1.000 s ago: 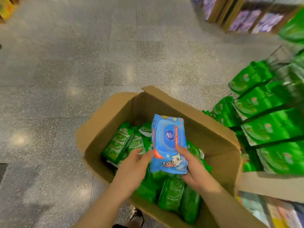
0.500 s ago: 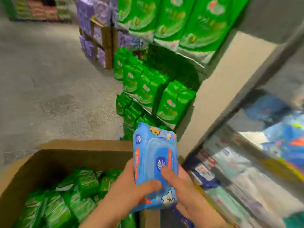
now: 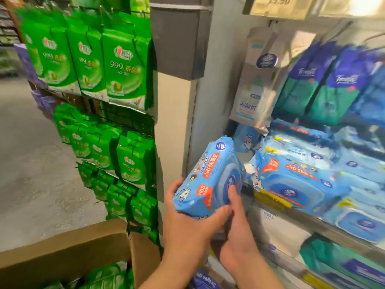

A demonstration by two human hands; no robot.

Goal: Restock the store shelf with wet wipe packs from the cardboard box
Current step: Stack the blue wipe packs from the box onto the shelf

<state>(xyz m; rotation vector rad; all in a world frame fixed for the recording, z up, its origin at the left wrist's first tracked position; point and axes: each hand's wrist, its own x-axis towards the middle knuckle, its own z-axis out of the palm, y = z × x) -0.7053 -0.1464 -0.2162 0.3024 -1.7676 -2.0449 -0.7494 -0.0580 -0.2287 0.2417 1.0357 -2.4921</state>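
Blue pack (image 3: 205, 180) gripped by left hand (image 3: 187, 230) and right hand (image 3: 237, 236); shelf (image 3: 277, 202) crowded (neighbours may be pushed off).

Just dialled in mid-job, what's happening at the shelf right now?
A person is restocking by hand. Both the left hand and the right hand grip one blue plastic wet wipe pack, tilted and held up at the left end of the grey metal shelf, not yet set down. Matching blue packs already lie on that shelf. The open brown cardboard box sits below left with green packs inside.
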